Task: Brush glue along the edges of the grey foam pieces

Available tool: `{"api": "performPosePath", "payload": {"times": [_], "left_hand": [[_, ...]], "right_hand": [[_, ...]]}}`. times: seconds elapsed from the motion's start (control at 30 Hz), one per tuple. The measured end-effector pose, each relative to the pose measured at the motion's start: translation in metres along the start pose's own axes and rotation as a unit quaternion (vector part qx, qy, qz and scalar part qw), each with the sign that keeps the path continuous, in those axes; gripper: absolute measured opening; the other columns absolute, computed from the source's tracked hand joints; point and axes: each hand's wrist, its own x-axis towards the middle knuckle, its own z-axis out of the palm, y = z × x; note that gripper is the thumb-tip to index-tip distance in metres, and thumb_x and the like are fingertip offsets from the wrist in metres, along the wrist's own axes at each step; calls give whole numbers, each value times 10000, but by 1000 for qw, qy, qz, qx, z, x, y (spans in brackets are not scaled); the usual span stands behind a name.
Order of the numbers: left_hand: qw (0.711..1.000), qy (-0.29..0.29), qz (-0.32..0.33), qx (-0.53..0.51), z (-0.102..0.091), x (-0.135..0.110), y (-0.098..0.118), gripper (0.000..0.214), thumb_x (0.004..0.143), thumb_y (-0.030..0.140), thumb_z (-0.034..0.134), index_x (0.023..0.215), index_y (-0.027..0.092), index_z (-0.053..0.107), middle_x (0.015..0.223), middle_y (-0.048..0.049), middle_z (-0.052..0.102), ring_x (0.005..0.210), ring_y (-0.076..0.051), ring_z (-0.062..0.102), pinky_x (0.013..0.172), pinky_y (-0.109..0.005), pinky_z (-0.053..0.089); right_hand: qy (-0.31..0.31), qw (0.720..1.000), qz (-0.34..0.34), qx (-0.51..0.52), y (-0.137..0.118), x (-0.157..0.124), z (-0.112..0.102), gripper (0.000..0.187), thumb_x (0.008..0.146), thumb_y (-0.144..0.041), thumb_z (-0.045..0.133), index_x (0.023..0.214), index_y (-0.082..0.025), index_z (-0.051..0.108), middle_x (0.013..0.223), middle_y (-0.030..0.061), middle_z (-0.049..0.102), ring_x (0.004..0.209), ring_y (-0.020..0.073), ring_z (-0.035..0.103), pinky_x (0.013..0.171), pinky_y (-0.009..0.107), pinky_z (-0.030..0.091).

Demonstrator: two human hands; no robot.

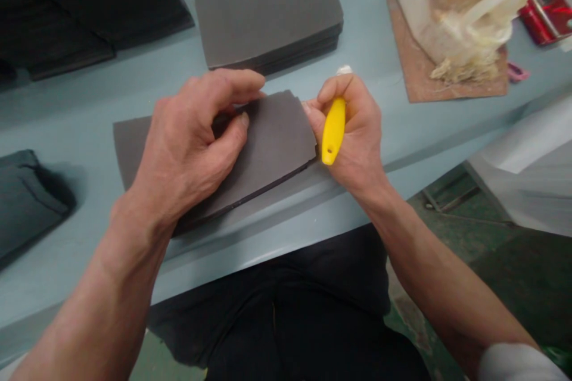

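My left hand [192,137] lies over a dark grey foam-like panel [277,131] with a cut corner, thumb and forefinger apart. Beneath it shows the end of another grey piece [131,146]. At the panel's right end, my right hand [357,131] is closed round what looks like a brush with a yellow handle [334,131]. The handle's holed end points toward me. Only a whitish tip [344,70] shows beyond the fingers; the rest of the tool's head is hidden. My right fingertips are close to the panel's right edge.
A stack of similar grey panels [268,24] lies behind my hands. Tall dark stacks [89,0] stand at back left, a dark folded piece [31,202] at left. On a brown board [411,80] sits a crusted pale container [420,6]. A red box [547,12] is far right.
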Motion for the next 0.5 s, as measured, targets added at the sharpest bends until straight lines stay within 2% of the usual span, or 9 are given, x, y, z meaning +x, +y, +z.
{"api": "performPosePath", "payload": {"times": [0.1, 0.23, 0.5], "left_hand": [[1000, 5, -7, 8, 0, -1, 0, 442, 926, 90, 591, 1307, 300, 672, 1257, 31, 766, 1140, -216, 748, 1074, -426, 596], [1000, 10, 19, 23, 1, 1, -1, 460, 910, 60, 575, 1295, 286, 686, 1242, 48, 776, 1167, -205, 725, 1098, -420, 580], [999, 40, -2, -13, 2, 0, 3, 403, 912, 49, 556, 1204, 248, 749, 1140, 33, 798, 1055, -169, 752, 1007, -325, 578]], "right_hand": [[2, 1000, -1, -9, -1, 0, 2, 451, 905, -594, 806, 892, -287, 475, 812, -28, 540, 759, 153, 581, 678, 312, 573], [10, 1000, 7, 2, -2, 0, 4, 465, 888, -588, 828, 887, -290, 471, 815, -31, 547, 777, 157, 590, 695, 319, 586], [7, 1000, 21, 11, 1, 1, 1, 440, 869, -546, 865, 904, -288, 509, 878, -21, 596, 892, 180, 652, 768, 342, 621]]}}
